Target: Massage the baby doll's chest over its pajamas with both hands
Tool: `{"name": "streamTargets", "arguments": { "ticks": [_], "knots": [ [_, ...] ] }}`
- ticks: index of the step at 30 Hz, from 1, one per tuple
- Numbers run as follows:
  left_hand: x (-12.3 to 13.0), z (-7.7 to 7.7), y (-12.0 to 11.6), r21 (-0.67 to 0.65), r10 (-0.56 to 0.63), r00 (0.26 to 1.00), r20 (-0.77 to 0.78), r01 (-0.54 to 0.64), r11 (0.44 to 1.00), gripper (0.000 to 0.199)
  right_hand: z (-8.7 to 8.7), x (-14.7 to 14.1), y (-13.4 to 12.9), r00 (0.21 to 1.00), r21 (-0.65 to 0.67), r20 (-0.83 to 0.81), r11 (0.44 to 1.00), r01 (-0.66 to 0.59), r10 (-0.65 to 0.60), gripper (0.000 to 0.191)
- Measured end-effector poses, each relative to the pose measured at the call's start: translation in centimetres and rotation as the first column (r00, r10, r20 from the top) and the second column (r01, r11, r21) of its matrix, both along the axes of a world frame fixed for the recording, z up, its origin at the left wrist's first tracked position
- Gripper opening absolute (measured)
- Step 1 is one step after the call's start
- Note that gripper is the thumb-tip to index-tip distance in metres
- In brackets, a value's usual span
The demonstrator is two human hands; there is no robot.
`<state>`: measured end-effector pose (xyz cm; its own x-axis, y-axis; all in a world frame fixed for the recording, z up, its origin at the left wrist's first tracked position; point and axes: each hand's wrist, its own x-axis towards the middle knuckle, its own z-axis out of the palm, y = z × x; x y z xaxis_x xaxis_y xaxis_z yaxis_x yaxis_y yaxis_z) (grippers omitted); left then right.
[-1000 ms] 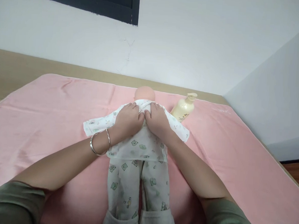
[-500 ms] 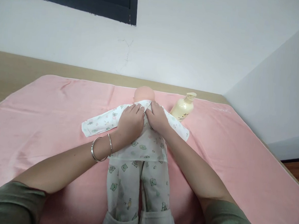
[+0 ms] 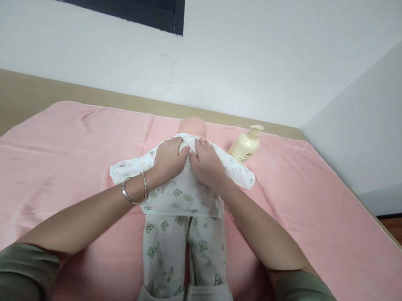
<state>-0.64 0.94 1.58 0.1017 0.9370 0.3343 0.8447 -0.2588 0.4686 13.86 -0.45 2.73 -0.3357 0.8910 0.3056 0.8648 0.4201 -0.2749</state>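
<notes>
A bald baby doll [image 3: 193, 126] lies stretched out in the middle, dressed in a white printed top [image 3: 187, 202] and matching trousers [image 3: 166, 258] with turned-up cuffs. My left hand [image 3: 171, 160], with two silver bangles at the wrist, rests flat on the left of the doll's upper body. On the right side of it lies my right hand [image 3: 207, 164], palm down on the cloth. Both thumbs point inward and nearly meet. The fingers seem to hold nothing. Which way the doll faces cannot be made out.
A cream pump bottle [image 3: 245, 146] leans tilted by the doll's right sleeve. Under everything spreads a pink blanket [image 3: 65, 173] on a wooden surface [image 3: 19, 87]. Beyond it rises a white wall [image 3: 245, 57] with a dark window frame [image 3: 178, 11].
My hands have drawn slightly back from the collar and flattened on the top. My left hand moved a little left, my right fingers left the collar edge. The doll shifted hardly at all.
</notes>
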Motion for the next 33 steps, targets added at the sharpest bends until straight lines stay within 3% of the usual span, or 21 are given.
{"name": "streamTargets", "arguments": {
  "ticks": [5,16,21,26,30,33],
  "knots": [
    [0.1,-0.5,0.0,0.044,0.005,1.0,0.022,-0.006,0.999,0.036,-0.3,0.5,1.6,0.999,-0.023,-0.05,1.0,0.014,-0.015,0.057],
    [0.1,-0.4,0.1,0.034,0.007,1.0,0.019,-0.008,0.999,0.034,-0.6,0.4,1.2,0.997,0.001,-0.068,0.999,0.036,-0.036,0.058],
    [0.5,-0.1,-1.2,0.103,-0.05,0.995,-0.091,0.06,0.993,0.035,-0.3,0.7,1.7,0.999,-0.01,-0.054,1.0,0.004,-0.005,0.057],
    [1.1,0.1,-2.9,0.231,-0.089,0.976,-0.201,0.135,0.964,0.043,1.3,1.2,1.3,0.997,-0.038,0.065,0.999,-0.039,0.041,0.048],
    [0.6,0.5,-1.7,0.096,-0.124,0.981,-0.147,0.138,0.986,0.031,1.7,0.4,-1.2,0.954,0.042,0.298,0.998,-0.045,0.03,0.042],
    [-0.1,0.7,-0.4,0.012,-0.096,0.993,-0.075,0.097,0.995,0.025,0.9,-0.2,-2.3,0.949,0.15,0.315,0.988,-0.041,-0.008,0.045]
  ]
}}
